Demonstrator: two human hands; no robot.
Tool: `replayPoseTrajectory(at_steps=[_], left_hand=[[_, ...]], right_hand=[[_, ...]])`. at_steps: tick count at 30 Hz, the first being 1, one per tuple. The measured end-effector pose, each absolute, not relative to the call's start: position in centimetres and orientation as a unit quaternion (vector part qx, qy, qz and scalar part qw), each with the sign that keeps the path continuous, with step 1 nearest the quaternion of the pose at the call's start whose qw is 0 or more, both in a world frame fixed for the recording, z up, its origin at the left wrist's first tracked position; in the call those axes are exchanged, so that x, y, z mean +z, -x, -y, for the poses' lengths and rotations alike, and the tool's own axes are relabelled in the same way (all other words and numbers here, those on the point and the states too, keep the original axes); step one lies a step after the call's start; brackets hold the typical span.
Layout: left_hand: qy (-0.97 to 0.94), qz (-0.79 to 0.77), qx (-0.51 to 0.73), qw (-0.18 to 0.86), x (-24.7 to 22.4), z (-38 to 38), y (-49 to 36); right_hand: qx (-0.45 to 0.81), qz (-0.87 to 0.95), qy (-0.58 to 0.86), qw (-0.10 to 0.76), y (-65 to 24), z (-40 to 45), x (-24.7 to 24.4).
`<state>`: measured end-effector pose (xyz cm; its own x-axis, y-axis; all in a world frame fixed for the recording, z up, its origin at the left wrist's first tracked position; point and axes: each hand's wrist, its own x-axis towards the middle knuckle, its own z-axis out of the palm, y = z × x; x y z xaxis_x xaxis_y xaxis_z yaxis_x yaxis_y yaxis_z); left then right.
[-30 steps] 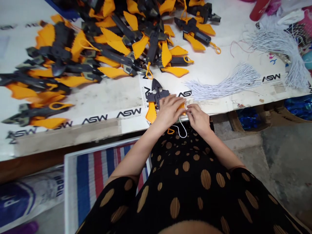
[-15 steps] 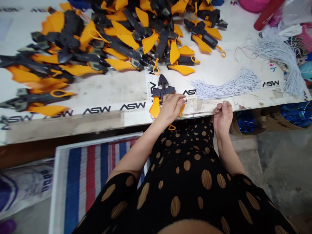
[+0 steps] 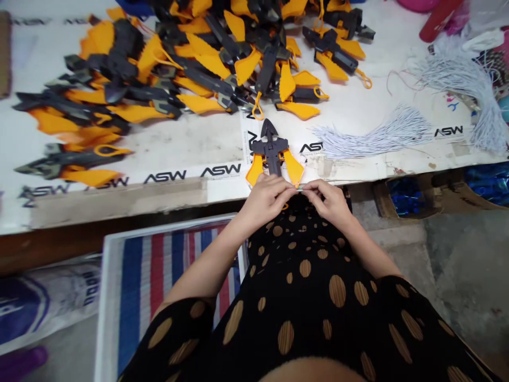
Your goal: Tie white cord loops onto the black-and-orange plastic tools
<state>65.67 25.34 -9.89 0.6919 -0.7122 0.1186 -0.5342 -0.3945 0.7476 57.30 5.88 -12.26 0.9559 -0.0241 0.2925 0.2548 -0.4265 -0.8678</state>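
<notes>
At the table's front edge lies a black and orange plastic toy [image 3: 272, 152] with an arrow-shaped tip pointing away from me and two orange wings. My left hand [image 3: 266, 200] rests over its near end, thumb and forefinger closed in a pinch by the right wing's tip. Right beside it, my right hand [image 3: 326, 201] is pinched too. A short piece of thin white strand [image 3: 300, 189] shows between both sets of fingertips. Part of the toy's orange loop [image 3: 284, 206] peeks out below my hands. A bundle of thin white strands [image 3: 374, 137] lies to the right.
A heap of similar black and orange toys [image 3: 207, 69] covers the table's back and left. More white strands [image 3: 473, 90] lie at the far right near a red cylinder [image 3: 441, 21]. Below the table stand a box with shiny blue items [image 3: 405, 195] and a striped panel [image 3: 159, 276].
My right hand has moved left to meet my left hand. My left hand has slid down toward the toy's near end, uncovering its middle and right wing. The view has shifted slightly.
</notes>
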Motion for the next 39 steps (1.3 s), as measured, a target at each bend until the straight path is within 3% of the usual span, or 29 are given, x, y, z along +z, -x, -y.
replayPoseTrajectory(at_steps=[4, 8, 11, 15, 19, 23, 29, 34, 36, 39], left_hand=[[-0.691, 0.196, -0.296, 0.630, -10.7, -25.4, -64.5], [-0.674, 0.131, -0.207, 0.697, -12.0, -24.6, -62.9], [-0.756, 0.232, -0.022, 0.611, -12.3, -24.4, -62.5], [-0.811, 0.410, 0.175, 0.378, -12.0, -25.4, -63.4], [-0.805, 0.499, 0.212, 0.241, -12.0, -26.4, -64.6], [-0.787, 0.515, 0.208, 0.269, -12.5, -26.7, -64.9], [-0.808, 0.361, 0.103, 0.455, -12.1, -25.4, -63.4], [-0.683, 0.144, -0.259, 0.668, -11.3, -24.8, -62.9], [-0.666, 0.127, -0.309, 0.667, -11.1, -25.1, -63.2], [-0.745, 0.185, -0.259, 0.587, -10.6, -25.8, -63.9]], right_hand=[[-0.169, 0.063, 0.826, 0.534, -57.1, -6.8, -12.3], [-0.116, -0.021, 0.765, 0.633, -56.9, -8.2, -12.5], [-0.028, -0.053, 0.695, 0.716, -57.2, -8.3, -12.6], [0.094, -0.075, 0.610, 0.783, -57.8, -7.4, -12.2], [0.116, -0.122, 0.602, 0.780, -58.2, -7.1, -11.9], [0.144, -0.135, 0.581, 0.789, -58.2, -7.2, -12.0], [0.099, -0.087, 0.583, 0.802, -57.7, -7.7, -12.3], [-0.096, 0.036, 0.749, 0.655, -57.2, -7.8, -11.5], [-0.114, 0.075, 0.789, 0.598, -57.2, -7.4, -11.1], [-0.036, 0.069, 0.806, 0.587, -57.3, -6.6, -11.0]])
